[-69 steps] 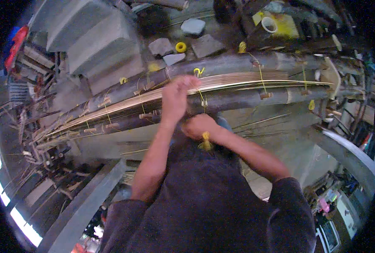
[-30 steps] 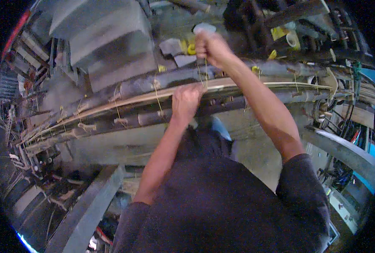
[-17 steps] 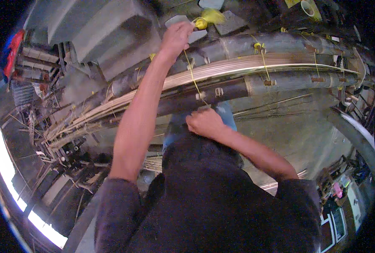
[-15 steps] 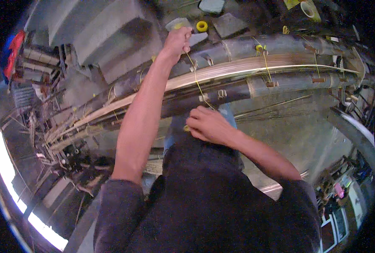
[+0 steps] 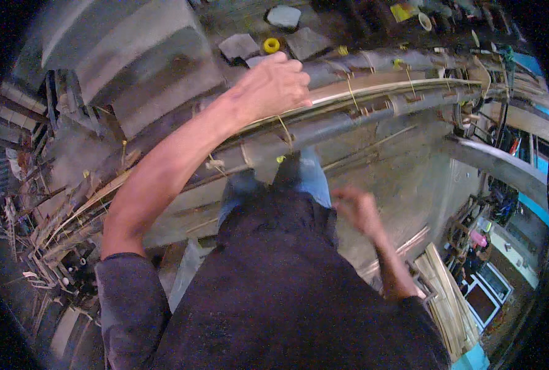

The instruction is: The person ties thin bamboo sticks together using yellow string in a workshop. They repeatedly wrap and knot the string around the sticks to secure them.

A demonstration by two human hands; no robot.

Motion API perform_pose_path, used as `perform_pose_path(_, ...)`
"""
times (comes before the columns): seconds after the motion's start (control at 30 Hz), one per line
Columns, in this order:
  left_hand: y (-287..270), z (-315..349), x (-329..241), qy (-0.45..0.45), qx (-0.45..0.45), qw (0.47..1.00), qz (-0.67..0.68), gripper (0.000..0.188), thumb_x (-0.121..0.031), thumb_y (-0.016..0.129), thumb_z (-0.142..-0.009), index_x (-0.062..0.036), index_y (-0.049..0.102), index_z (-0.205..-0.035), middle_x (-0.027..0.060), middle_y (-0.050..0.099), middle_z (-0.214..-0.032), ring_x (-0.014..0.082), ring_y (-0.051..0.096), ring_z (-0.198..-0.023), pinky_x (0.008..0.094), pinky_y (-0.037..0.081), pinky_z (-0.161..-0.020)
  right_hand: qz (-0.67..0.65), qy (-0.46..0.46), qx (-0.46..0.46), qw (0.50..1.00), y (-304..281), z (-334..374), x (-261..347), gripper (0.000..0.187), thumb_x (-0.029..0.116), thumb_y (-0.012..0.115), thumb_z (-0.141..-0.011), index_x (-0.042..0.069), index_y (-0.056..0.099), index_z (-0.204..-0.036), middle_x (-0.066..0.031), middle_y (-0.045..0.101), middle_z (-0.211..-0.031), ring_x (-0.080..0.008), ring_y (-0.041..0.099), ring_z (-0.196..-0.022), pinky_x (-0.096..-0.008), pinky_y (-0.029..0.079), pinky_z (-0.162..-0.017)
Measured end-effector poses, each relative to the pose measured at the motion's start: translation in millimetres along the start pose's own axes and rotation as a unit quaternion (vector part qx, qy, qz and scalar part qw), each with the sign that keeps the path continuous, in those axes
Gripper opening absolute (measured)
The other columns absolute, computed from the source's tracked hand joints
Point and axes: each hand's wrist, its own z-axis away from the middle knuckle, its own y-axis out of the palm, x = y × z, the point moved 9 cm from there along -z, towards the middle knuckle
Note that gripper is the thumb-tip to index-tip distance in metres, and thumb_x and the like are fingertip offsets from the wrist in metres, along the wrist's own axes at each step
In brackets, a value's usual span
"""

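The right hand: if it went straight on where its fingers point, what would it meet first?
Probably the blue trouser leg just left of the right hand, though depth is unclear.

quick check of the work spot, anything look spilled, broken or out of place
Nothing looks clearly spilled or broken; the strips lie between the poles. Only the yellow ring stands out a little, bright among grey slabs beyond the poles, though it may simply be kept there.
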Motion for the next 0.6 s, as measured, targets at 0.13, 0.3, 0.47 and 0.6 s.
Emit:
perform_pose_path(0.13, -47, 76, 76, -0.225, -0.127, 0.963, 0.080, 0.019, -0.028, 0.055, -0.091, -0.0136, 0.067, -0.091, 0.0071, 0.063, -0.086, 0.0273, 0.061, -0.085, 0.0416, 0.049, -0.073, -0.470, 0.136, 0.009, 0.872, 68, -41, 64, 0.044, 0.022, 0.066, -0.089, -0.001, 0.054, -0.125, -0.0132, 0.062, -0.108, -0.0218, 0.063, -0.092, -0.0338, 0.049, -0.086)
perform_pose_path(0.3, -9, 121, 30, -0.431, -0.079, 0.850, 0.293, 0.029, -0.018, 0.048, -0.094, -0.0048, 0.056, -0.119, 0.0187, 0.062, -0.115, 0.0366, 0.059, -0.108, 0.0447, 0.045, -0.096, -0.155, -0.116, 0.035, 0.980, 24, -95, 114, 0.024, 0.015, 0.065, -0.090, -0.004, 0.064, -0.105, -0.0094, 0.063, -0.096, -0.0196, 0.062, -0.086, -0.0324, 0.049, -0.078)
perform_pose_path(0.47, 35, 116, -21, -0.428, -0.161, 0.873, 0.168, 0.016, -0.014, 0.059, -0.086, -0.0028, 0.065, -0.095, 0.0159, 0.066, -0.095, 0.0330, 0.063, -0.089, 0.0438, 0.048, -0.074, 0.296, -0.394, 0.012, 0.870, -76, -98, 339, 0.014, 0.001, 0.067, -0.074, 0.002, 0.066, -0.087, -0.0126, 0.059, -0.081, -0.0293, 0.062, -0.076, -0.0370, 0.052, -0.072)
perform_pose_path(0.6, 21, 120, -11, -0.467, -0.228, 0.841, 0.153, 0.017, -0.026, 0.062, -0.086, -0.0093, 0.066, -0.082, 0.0081, 0.067, -0.075, 0.0267, 0.064, -0.072, 0.0397, 0.046, -0.067, 0.058, -0.478, 0.067, 0.874, -69, -189, 353, 0.020, 0.012, 0.065, -0.082, 0.000, 0.068, -0.098, -0.0174, 0.066, -0.086, -0.0359, 0.064, -0.081, -0.0426, 0.053, -0.077)
